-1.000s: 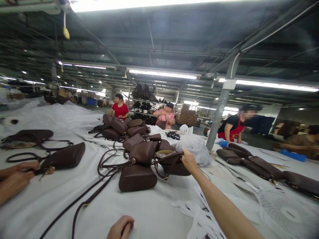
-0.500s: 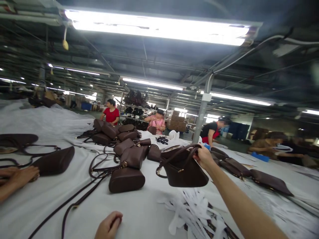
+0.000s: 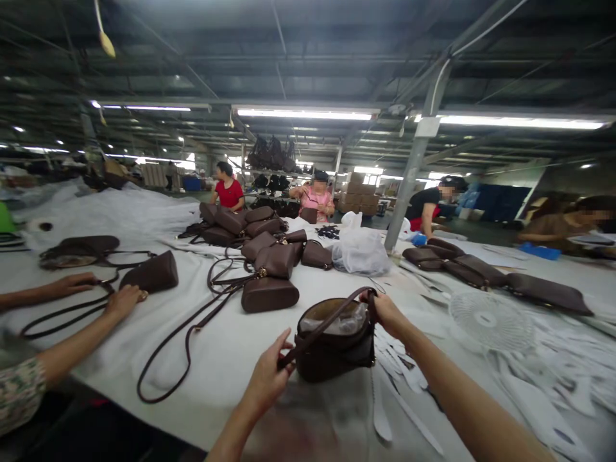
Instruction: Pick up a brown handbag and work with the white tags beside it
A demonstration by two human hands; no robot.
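A dark brown handbag (image 3: 335, 350) stands upright on the white-covered surface (image 3: 226, 346), right between the person's 2 hands. The right hand (image 3: 387, 312) has its grip closed around the top of the bag's strap (image 3: 332, 314) at the far rim, and the left hand (image 3: 267, 375) has its fingers pinched on the strap's lower end at the near left side. The bag's mouth is open, and crumpled clear plastic stuffing (image 3: 341, 321) fills it to the brim. Both forearms reach in from the bottom edge, the right one long and nearly straight, the left bent up from below. Just beyond sits a heap of the same brown bags (image 3: 269, 256) with loose straps, and a white plastic bag (image 3: 360, 251) beside them. To the left, a co-worker's 2 hands (image 3: 124, 298) rest by another bag (image 3: 150, 273). White paper strips (image 3: 409, 378) lie right of the handbag.
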